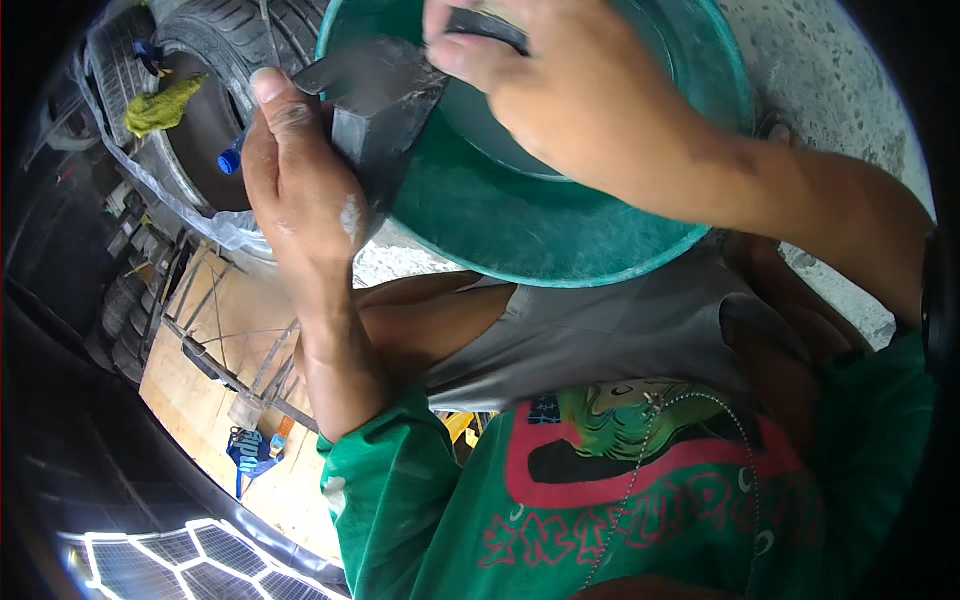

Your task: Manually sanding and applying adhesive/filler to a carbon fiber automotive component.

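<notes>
My left hand [308, 185] is closed around a dark grey, angular part [378, 130] with a flat face and a bent edge; its thumb presses along the upper edge. The part is held tilted over the left side of a green plastic basin [590, 274]. My right hand [550, 85] pinches a small black block-like piece [487, 27] with a pale upper side, just right of the part. Whether that piece touches the part is unclear. Pale smudges mark my left hand. The basin seems to hold cloudy water, partly hidden behind my right arm.
Tires [205, 60] lie at the upper left, with a yellow-green cloth [165, 105] and a blue bottle cap [231, 160] by them. A wooden board [200, 385] with a metal frame is at the left. Rough concrete floor [820, 90] shows at the right.
</notes>
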`<state>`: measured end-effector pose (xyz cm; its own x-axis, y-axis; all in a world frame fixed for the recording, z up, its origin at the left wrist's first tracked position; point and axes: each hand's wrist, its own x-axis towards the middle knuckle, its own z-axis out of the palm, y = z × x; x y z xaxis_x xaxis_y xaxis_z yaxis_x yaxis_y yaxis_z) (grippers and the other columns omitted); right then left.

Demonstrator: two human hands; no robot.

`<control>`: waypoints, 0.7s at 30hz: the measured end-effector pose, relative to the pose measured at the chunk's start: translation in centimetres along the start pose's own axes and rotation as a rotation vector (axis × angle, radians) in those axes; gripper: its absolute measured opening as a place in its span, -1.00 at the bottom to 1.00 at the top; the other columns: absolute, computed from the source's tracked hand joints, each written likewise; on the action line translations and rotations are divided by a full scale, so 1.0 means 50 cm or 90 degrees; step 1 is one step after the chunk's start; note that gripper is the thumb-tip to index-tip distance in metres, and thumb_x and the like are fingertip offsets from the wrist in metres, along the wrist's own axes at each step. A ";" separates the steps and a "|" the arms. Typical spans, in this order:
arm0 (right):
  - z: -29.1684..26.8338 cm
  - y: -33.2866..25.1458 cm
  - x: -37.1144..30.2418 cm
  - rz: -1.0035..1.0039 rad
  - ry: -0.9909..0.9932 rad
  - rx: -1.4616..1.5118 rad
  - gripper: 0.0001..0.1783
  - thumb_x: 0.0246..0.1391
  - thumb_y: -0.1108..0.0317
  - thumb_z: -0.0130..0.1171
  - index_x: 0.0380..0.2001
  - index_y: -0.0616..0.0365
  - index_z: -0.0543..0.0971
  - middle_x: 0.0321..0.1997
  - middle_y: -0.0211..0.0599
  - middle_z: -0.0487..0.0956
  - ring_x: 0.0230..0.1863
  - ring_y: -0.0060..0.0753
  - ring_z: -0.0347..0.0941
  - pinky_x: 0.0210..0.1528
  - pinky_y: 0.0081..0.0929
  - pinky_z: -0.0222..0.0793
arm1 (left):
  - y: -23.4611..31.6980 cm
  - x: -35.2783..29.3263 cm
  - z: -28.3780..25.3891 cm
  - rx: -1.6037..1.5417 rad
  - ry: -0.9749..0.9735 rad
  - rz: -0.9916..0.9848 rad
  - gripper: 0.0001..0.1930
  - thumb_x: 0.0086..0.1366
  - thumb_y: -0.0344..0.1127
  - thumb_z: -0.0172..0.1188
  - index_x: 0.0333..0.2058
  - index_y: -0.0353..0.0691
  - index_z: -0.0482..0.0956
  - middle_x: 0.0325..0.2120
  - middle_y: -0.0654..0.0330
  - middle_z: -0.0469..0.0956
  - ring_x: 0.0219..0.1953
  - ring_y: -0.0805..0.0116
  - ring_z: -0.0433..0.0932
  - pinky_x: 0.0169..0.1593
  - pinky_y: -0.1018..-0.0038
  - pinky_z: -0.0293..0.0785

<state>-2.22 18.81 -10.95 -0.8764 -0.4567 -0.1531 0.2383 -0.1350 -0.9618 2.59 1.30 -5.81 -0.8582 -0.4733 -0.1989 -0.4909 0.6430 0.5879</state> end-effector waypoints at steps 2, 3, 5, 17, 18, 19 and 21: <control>0.018 0.033 -0.013 -0.280 0.137 -0.089 -0.95 0.08 0.62 0.17 -0.40 0.30 0.50 -0.45 0.06 0.52 -0.41 -0.05 0.46 -0.28 -0.24 0.35 | 0.010 -0.009 0.015 -0.037 0.041 0.029 -0.42 0.59 0.05 -0.20 -0.40 -0.32 0.56 -0.61 0.39 0.41 -0.52 0.58 0.23 -0.42 0.54 0.17; 0.018 0.036 -0.003 -0.279 0.139 -0.088 -0.95 0.08 0.62 0.17 -0.40 0.30 0.50 -0.45 0.06 0.52 -0.41 -0.05 0.46 -0.28 -0.24 0.35 | 0.008 -0.007 0.012 -0.036 0.039 0.029 -0.42 0.59 0.05 -0.20 -0.40 -0.32 0.56 -0.61 0.39 0.41 -0.52 0.58 0.23 -0.42 0.54 0.17; 0.019 0.041 0.020 -0.114 0.044 -0.052 -0.94 0.07 0.63 0.17 -0.40 0.29 0.49 -0.42 0.02 0.53 -0.42 -0.06 0.46 -0.29 -0.24 0.34 | 0.000 -0.002 -0.001 0.004 -0.006 -0.001 -0.42 0.59 0.06 -0.20 -0.42 -0.31 0.54 -0.62 0.39 0.39 -0.53 0.58 0.22 -0.43 0.53 0.17; 0.019 0.018 0.019 -0.098 -0.038 -0.081 -0.89 0.02 0.67 0.12 -0.45 0.26 0.43 -0.49 -0.25 0.43 -0.39 -0.36 0.40 -0.31 -0.33 0.32 | -0.005 0.001 -0.017 0.043 -0.064 -0.001 -0.35 0.56 0.15 -0.21 -0.17 -0.39 0.64 -0.34 0.15 0.61 -0.28 0.42 0.46 -0.10 0.46 0.39; 0.028 0.038 0.027 -0.173 -0.027 -0.082 -0.89 0.02 0.67 0.11 -0.45 0.25 0.43 -0.50 -0.25 0.43 -0.39 -0.35 0.39 -0.32 -0.33 0.32 | -0.005 0.002 -0.010 0.043 -0.053 -0.010 -0.35 0.56 0.15 -0.21 -0.16 -0.38 0.64 -0.33 0.15 0.62 -0.27 0.42 0.47 -0.11 0.46 0.40; 0.053 0.015 0.037 -0.245 -0.022 -0.078 -0.89 0.02 0.68 0.10 -0.45 0.25 0.43 -0.51 -0.25 0.44 -0.39 -0.34 0.39 -0.32 -0.33 0.31 | -0.009 -0.003 -0.015 0.048 -0.041 -0.028 -0.35 0.56 0.15 -0.21 -0.15 -0.37 0.65 -0.33 0.16 0.62 -0.26 0.42 0.48 -0.11 0.45 0.41; 0.048 -0.016 0.016 -0.334 0.079 -0.119 -0.87 0.02 0.69 0.08 -0.47 0.23 0.43 -0.53 -0.26 0.42 -0.43 -0.33 0.37 -0.34 -0.35 0.29 | -0.008 0.001 -0.012 -0.052 -0.024 -0.043 -0.34 0.56 0.16 -0.21 -0.16 -0.38 0.65 -0.33 0.14 0.62 -0.28 0.40 0.48 -0.11 0.47 0.40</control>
<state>-2.14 16.46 -9.75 -0.9030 -0.2618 0.3406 -0.3098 -0.1524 -0.9385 2.85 0.66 -5.56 -0.8295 -0.4896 -0.2687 -0.5351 0.5587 0.6336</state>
